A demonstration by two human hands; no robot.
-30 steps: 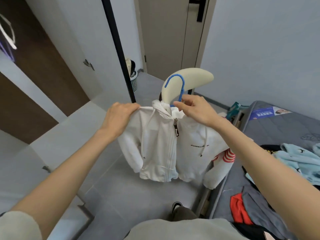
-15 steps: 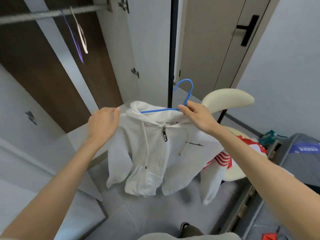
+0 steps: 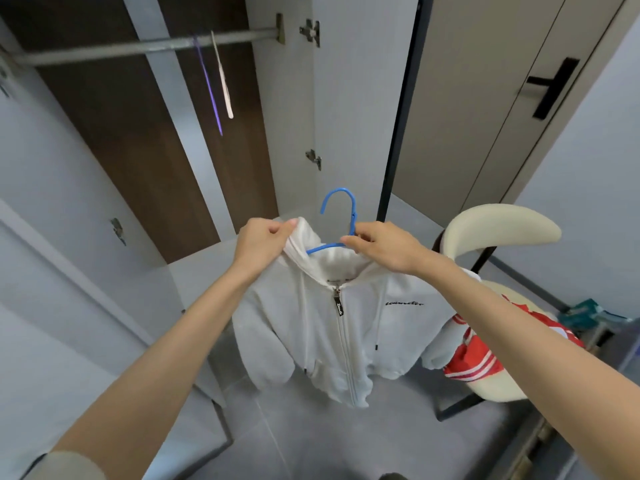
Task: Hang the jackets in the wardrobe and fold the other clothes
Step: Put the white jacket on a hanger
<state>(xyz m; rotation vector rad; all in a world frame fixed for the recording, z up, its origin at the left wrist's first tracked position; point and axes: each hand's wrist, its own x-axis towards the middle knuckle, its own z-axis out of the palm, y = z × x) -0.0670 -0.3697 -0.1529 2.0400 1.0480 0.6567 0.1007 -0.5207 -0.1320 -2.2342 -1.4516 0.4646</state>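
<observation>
**Open wardrobe (image 3: 114,140) ahead, white jacket (image 3: 346,327) held up before it**

We face the wardrobe's dark brown inside, with its pale door (image 3: 349,98) swung open to the right of it. A metal rail (image 3: 138,46) runs across the top. A purple hanger (image 3: 209,88) and a pale hanger (image 3: 223,81) hang on it side by side, both bare. Below us lies grey tiled floor (image 3: 346,445), and a beige room door (image 3: 478,109) with a black handle (image 3: 554,88) stands at the right.

We hold the jacket in the air between us and the wardrobe, well below the rail. It is a zipped hooded one, hanging front towards us with its sleeves drooping. It sits on a blue hanger (image 3: 341,216), whose hook rises clear above the hood, between our two hands and nearer the right one.

Our left hand (image 3: 263,240) grips the left edge of the hood, its fingers (image 3: 277,230) curled tight round a bunch of white cloth. Our right hand (image 3: 384,247) is at the foot of the hook, where its fingers (image 3: 353,241) pinch the blue wire closed. One hanger arm slants from that pinch down to the left into the hood. We cannot tell whether the right hand also catches cloth.

Behind the right forearm stands a cream chair (image 3: 498,226) with a red and white striped garment (image 3: 474,358) draped over its seat, just beside the jacket's sleeve.
</observation>
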